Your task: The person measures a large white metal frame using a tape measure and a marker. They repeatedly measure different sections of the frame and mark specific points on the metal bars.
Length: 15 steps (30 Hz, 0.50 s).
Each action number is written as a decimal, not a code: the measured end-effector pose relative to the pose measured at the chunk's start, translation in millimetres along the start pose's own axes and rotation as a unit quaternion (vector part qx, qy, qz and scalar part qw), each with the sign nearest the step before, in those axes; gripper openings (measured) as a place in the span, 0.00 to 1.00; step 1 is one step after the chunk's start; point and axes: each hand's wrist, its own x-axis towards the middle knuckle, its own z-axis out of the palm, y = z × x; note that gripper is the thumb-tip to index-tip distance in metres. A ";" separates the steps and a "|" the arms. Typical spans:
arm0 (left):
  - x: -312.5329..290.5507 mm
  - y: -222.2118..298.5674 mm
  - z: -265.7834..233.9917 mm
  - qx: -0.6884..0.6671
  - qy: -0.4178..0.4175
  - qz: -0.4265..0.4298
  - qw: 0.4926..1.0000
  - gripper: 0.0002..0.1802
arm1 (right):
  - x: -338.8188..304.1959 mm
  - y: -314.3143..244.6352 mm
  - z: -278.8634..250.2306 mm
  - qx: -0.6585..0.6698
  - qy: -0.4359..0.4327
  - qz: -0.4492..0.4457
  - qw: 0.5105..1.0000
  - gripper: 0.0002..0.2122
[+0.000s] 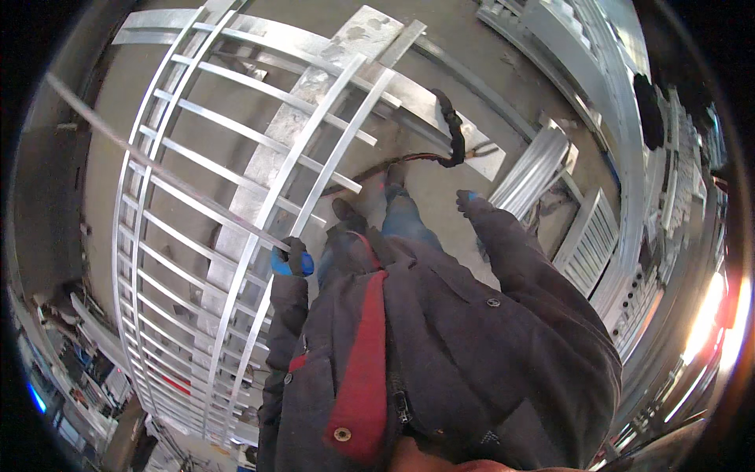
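My left hand, in a blue and dark glove, is closed round the near end of a long thin rod. The rod slants away to the far left, over a silvery metal frame of long rails and several crossbars. That hand is beside the frame's right-hand rail. My right hand, also in a blue and dark glove, hangs low at my right with no visible hold on anything. It is small and dim here, so how its fingers lie is unclear.
Flat metal plates lie beneath the frame. A dark cable loops over a plate beyond my feet. At right are a bundle of shiny metal bars, a slatted metal panel and stacked long profiles.
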 end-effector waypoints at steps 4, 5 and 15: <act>-21.1 13.1 50.4 -0.004 0.053 -0.063 0.997 0.32 | -9.5 -84.7 40.9 -0.116 0.103 -0.118 0.981 0.15; -21.3 13.9 62.7 -0.006 0.070 -0.071 0.995 0.33 | -9.8 -105.7 57.5 -0.119 0.047 -0.169 0.977 0.15; 7.3 -43.4 58.7 -0.184 0.073 -0.198 0.960 0.29 | 17.5 -199.7 -88.3 -0.415 0.398 -0.095 0.813 0.31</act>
